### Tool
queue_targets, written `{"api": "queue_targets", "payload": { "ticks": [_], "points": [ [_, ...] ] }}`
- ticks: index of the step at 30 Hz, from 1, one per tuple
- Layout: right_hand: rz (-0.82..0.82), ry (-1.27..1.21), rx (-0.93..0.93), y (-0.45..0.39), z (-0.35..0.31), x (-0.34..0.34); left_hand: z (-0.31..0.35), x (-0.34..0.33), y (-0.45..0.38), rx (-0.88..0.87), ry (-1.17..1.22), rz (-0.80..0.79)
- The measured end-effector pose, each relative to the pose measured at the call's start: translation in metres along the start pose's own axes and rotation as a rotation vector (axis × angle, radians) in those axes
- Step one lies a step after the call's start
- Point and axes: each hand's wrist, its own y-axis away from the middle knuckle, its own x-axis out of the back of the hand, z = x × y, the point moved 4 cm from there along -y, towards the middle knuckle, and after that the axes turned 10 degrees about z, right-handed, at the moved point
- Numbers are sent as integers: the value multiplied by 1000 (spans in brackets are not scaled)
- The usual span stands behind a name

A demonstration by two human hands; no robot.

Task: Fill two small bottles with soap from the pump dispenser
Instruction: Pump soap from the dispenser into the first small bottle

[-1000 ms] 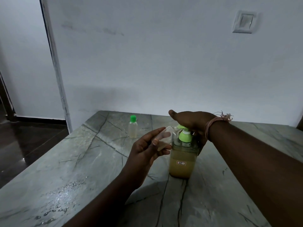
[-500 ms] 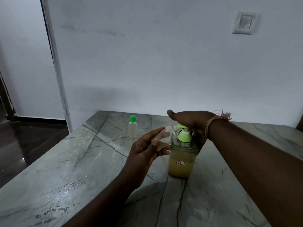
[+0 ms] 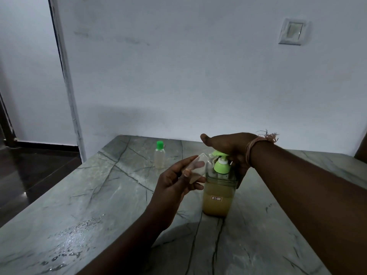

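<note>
A clear pump dispenser point(image 3: 218, 197) with amber soap and a green pump top stands on the marble table point(image 3: 103, 197). My right hand point(image 3: 232, 149) lies flat over the pump head, palm down, fingers reaching down behind the dispenser. My left hand point(image 3: 176, 183) pinches a small clear bottle point(image 3: 195, 169), tilted with its mouth at the green nozzle. A second small bottle point(image 3: 159, 157) with a green cap stands upright farther back on the table.
A white wall rises behind the table, with a switch plate point(image 3: 293, 33) at upper right. Water droplets point(image 3: 75, 233) spot the table's near left. A dark floor point(image 3: 29, 171) drops off past the table's left edge.
The pump head and my right hand have risen slightly. My left hand still keeps the small bottle at the nozzle.
</note>
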Motion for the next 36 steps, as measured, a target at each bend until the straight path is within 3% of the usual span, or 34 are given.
{"api": "queue_targets", "payload": {
  "ticks": [6, 10, 13, 15, 19, 22, 25, 29, 33, 36],
  "points": [
    [243, 284, 295, 5, -13, 3, -3, 1, -1, 6, 6, -9],
    [207, 251, 307, 1, -10, 1, -5, 1, 1, 13, 16, -11],
    [51, 38, 63, 3, -2, 0, -2, 1, 1, 6, 18, -11],
    [-3, 37, 7, 4, -2, -1, -1, 0, 1, 10, 28, -8],
    [213, 262, 310, 4, -15, -1, -3, 1, 0, 11, 28, -4],
    [260, 330, 342, 2, -14, 1, -6, 1, 1, 12, 26, -4],
    [199, 228, 309, 1, -12, 1, -3, 1, 2, 7, 19, -9],
    [42, -1, 87, 1, -3, -1, -1, -1, 2, -14, 10, 15],
    [264, 266, 314, -5, -11, 2, -5, -1, 2, -8, 10, 18],
    [267, 339, 348, -6, -14, 2, -6, 0, 2, -6, 18, 6]
  ]
}}
